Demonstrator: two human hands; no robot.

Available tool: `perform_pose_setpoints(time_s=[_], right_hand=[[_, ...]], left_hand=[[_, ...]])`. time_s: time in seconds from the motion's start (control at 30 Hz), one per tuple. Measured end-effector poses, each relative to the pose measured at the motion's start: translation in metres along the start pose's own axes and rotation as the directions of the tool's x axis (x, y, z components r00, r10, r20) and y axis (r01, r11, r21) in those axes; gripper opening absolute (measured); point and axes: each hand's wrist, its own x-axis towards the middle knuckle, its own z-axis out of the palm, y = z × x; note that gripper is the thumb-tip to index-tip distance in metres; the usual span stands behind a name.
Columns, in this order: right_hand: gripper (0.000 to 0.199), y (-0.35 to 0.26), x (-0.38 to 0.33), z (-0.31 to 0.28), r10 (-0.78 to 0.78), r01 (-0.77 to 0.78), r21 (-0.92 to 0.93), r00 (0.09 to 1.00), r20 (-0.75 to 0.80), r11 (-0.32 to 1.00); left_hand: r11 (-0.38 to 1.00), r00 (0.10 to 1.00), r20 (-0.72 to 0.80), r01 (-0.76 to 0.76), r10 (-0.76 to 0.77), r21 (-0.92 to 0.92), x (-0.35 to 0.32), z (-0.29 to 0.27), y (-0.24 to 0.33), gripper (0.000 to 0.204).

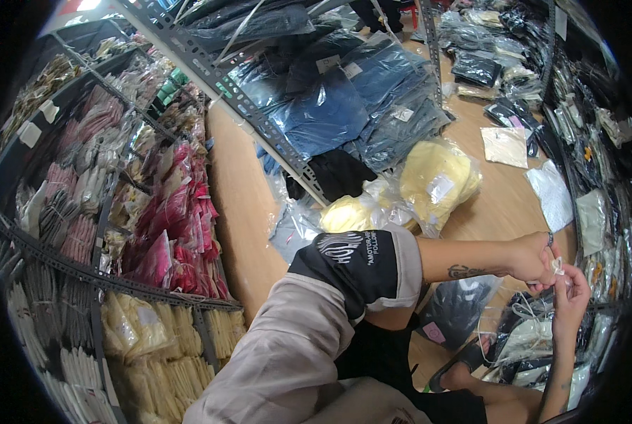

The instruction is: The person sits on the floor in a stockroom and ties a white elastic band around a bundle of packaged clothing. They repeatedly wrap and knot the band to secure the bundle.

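My left hand [531, 258], with a ring on one finger and a tattoo on the forearm, reaches out to the right at the end of my outstretched arm. My right hand [571, 297] comes up from the lower right and meets it. Both pinch a small whitish piece of clear plastic [557, 267] between their fingertips. Just below the hands lies a clear plastic bag [521, 328] holding folded light and dark garments. My black and beige sleeve [358, 265] fills the middle of the view.
Metal racks [83, 268] at left hold packed pink, white and yellow garments. Bagged blue jeans [344, 106] and yellow bundles [436, 180] lie on the wooden floor [242, 205]. Shelves of dark packages [584, 127] line the right. My sandalled foot [457, 362] rests below.
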Motion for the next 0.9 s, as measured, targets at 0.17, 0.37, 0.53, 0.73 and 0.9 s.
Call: perform_pose_setpoints(time_s=[0.17, 0.37, 0.53, 0.73, 0.9], right_hand=[[0.020, -0.001, 0.003, 0.000, -0.031, 0.027, -0.036, 0.991, -0.127, 0.999], [0.022, 0.007, 0.019, -0.035, -0.065, 0.034, -0.149, 0.976, -0.209, 0.988], [0.020, -0.027, 0.022, -0.013, -0.098, 0.125, 0.076, 0.953, -0.288, 0.989], [0.012, -0.027, 0.012, -0.010, -0.186, 0.234, 0.065, 0.889, -0.419, 0.970], [0.011, -0.018, 0.008, -0.019, -0.242, 0.212, -0.135, 0.926, -0.288, 0.968]], left_hand=[[1.000, 1.000, -0.028, 0.012, -0.013, -0.026, -0.013, 0.009, 0.006, 0.056], [0.989, 0.980, 0.151, 0.119, -0.131, 0.086, -0.011, 0.021, 0.012, 0.065], [0.988, 0.965, 0.257, 0.015, -0.055, 0.154, -0.012, 0.010, 0.026, 0.058], [0.989, 0.980, 0.200, -0.029, 0.000, 0.145, -0.026, 0.028, 0.045, 0.056], [0.990, 0.973, 0.227, -0.060, 0.029, 0.131, -0.026, 0.021, 0.037, 0.055]])
